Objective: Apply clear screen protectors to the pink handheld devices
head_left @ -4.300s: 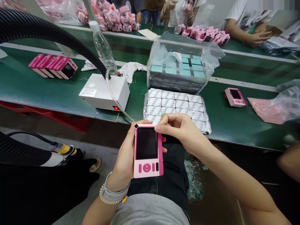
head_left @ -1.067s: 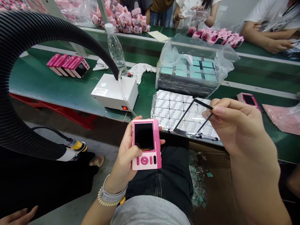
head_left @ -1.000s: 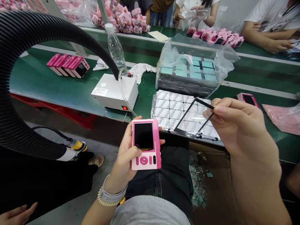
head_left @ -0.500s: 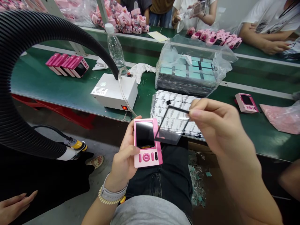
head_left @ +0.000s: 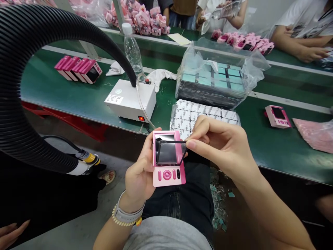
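Note:
A pink toy camera (head_left: 169, 177), screen side up, lies in my left hand (head_left: 140, 175), whose fingers wrap its left edge and back. Between thumb and finger, my right hand (head_left: 218, 146) pinches a clear screen cover with a black border (head_left: 184, 154) by its upper right corner. The cover is tilted over the camera's dark screen, its lower edge close to the recess; whether it touches I cannot tell. Just behind my right hand, sheets of white printed labels or covers (head_left: 183, 114) lie on the bench.
A grey box (head_left: 130, 100) with a lit red switch joins a thick black hose (head_left: 13, 86) arching on the left. A plastic-wrapped stack of teal-filmed panels (head_left: 210, 93) stands behind. Pink cameras (head_left: 78, 69) line the green bench's left; another camera (head_left: 278, 116) sits right. Co-workers are opposite and beside me.
My right hand has moved left and slightly down, carrying the screen cover from beside the camera to over its screen. My left hand still holds the camera.

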Available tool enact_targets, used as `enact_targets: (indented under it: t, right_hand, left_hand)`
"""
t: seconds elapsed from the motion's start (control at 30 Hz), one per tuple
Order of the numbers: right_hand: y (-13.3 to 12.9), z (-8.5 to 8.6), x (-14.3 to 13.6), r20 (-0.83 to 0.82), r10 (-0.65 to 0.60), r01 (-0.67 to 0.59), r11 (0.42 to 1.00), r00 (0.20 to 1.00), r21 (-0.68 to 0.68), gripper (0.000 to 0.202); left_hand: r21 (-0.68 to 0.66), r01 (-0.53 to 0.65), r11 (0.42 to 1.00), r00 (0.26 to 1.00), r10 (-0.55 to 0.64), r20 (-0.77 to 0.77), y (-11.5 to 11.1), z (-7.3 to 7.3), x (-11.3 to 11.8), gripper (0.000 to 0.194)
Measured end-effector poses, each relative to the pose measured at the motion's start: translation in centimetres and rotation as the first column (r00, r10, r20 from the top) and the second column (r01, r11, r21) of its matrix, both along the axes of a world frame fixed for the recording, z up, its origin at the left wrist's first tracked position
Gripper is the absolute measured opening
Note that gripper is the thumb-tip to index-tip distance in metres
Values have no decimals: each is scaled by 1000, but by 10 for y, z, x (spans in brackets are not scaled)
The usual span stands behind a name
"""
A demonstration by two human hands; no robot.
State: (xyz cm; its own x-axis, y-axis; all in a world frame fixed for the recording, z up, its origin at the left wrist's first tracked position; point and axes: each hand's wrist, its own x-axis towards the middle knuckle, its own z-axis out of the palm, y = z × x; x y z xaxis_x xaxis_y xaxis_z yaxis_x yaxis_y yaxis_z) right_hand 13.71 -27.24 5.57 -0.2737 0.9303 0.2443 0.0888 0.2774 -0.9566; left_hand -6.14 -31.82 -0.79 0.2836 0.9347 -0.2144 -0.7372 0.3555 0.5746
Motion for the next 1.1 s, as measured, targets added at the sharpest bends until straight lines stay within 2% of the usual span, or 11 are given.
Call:
enact_targets:
  t: [0.5, 0.83, 1.1]
  right_hand:
    - [1, -2, 0, 54, -1, 0, 1000, 999, 18, 13]
    - [1, -1, 1, 46, -3, 3, 1000, 999, -1, 22]
    - [1, -4, 0, 77, 0, 0, 1000, 997, 3, 14]
  left_hand:
    - [17, 13, 1000, 1000, -13, 2, -1, -1, -1, 89]
    - [-1, 3, 1000, 1000, -3, 2, 1, 1, 2, 89]
    - [10, -9, 1000, 1000, 9, 4, 2, 1, 3, 86]
